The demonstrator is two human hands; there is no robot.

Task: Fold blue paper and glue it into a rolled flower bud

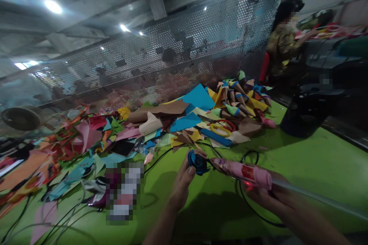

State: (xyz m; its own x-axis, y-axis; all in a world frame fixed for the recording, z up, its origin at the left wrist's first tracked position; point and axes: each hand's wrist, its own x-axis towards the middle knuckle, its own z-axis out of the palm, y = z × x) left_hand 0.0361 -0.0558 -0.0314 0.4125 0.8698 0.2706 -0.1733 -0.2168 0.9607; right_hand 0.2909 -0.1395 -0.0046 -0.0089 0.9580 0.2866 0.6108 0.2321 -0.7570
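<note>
A blue rolled flower, seemingly of felt or paper, sits in the fingers of my left hand. My right hand is wrapped round a pink hot glue gun, and a pale glue stick sticks out behind it to the right. The gun's dark nozzle end points left and is close to the flower; whether they touch I cannot tell. A small red light glows on the gun's underside. Behind my hands lie scissors with red and yellow handles and a blue strip.
Coloured sheets and scraps cover the left and back of the green table. Small brown cones are heaped at the back. A dark container stands right, a phone lies left. Black cables cross the tabletop. Another person sits beyond.
</note>
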